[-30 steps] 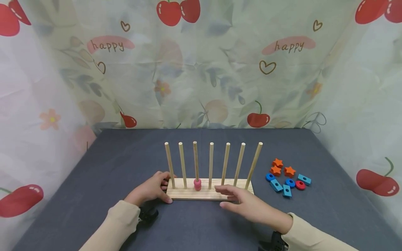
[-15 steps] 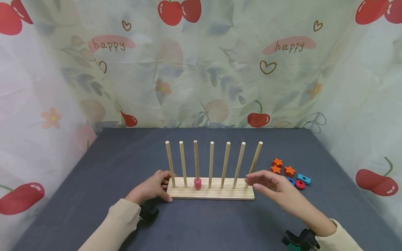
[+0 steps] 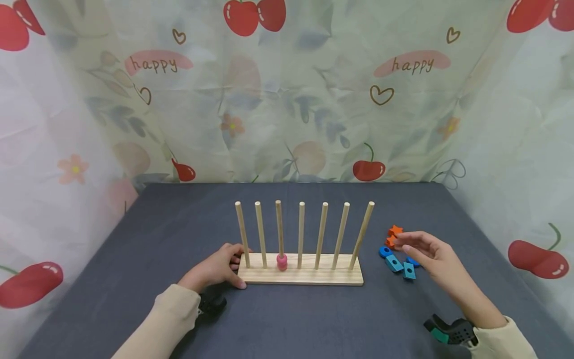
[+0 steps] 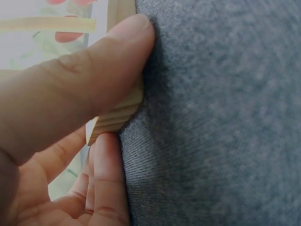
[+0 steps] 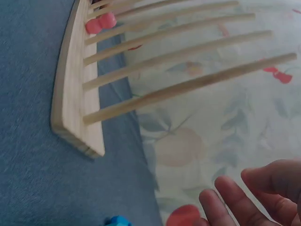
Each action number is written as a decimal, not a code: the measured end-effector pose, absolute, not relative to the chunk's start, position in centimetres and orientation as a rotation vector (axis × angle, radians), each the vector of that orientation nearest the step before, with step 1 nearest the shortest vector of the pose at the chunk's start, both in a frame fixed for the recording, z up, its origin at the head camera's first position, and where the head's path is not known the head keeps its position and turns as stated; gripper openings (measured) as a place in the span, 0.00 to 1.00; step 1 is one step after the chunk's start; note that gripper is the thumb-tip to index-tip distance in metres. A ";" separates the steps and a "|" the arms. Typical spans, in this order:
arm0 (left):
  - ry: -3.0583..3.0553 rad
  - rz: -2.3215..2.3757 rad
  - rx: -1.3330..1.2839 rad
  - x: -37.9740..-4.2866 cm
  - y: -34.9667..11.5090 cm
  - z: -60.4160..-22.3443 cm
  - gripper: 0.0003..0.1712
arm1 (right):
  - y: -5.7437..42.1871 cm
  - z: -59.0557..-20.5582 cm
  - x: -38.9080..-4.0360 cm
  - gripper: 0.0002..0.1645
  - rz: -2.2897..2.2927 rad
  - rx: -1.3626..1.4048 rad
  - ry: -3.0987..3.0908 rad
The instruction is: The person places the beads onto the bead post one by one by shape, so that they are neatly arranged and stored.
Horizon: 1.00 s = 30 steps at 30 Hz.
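Left hand (image 3: 215, 270) pinches the rack (image 3: 309, 276) at nine o'clock. Right hand (image 3: 441, 260), loosely spread at three o'clock, seemingly seeks blocks (image 3: 397, 268); picking demands pinching.

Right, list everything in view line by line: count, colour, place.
Cloth: one, dark grey-blue, under everything
Patterned backdrop: count unclear, pale, behind and at both sides
Wooden base: one, pale wood, on the cloth
Pegs: seven, pale wood, upright along the base
Pink two-lobed piece: one or two beads, pink, low on third peg from left
Stars: two visible, orange, right of base
Rings: two visible, blue, near the stars
Blocks: two visible, light blue, beside the rings
Wrist devices: two, black, one per wrist
Sleeves: two, cream
Left hand: one, gripping base's left end
Right hand: one, over the loose pieces
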State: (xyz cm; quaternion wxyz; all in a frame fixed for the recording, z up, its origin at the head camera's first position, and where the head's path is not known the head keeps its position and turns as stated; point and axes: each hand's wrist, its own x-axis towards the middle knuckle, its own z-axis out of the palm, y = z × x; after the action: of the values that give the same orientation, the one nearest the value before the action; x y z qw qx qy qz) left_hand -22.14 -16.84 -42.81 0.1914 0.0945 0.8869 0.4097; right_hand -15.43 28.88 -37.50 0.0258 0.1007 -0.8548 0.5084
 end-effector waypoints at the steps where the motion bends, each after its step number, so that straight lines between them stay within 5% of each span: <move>1: 2.492 1.149 0.264 -22.1 -16.9 -42.8 0.44 | 29.1 -37.7 -15.5 0.22 1.571 0.273 -2.661; 30: 2.481 1.163 0.279 -21.9 -16.7 -42.4 0.44 | 28.3 -41.9 -20.1 0.22 1.111 -0.037 -2.995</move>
State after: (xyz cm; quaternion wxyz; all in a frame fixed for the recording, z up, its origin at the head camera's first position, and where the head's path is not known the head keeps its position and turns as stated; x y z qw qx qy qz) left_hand -21.86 -16.74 -42.37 0.1924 0.0995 0.8840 0.4142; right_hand -20.11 28.29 -41.88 -0.0264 -0.0116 -0.9371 0.3478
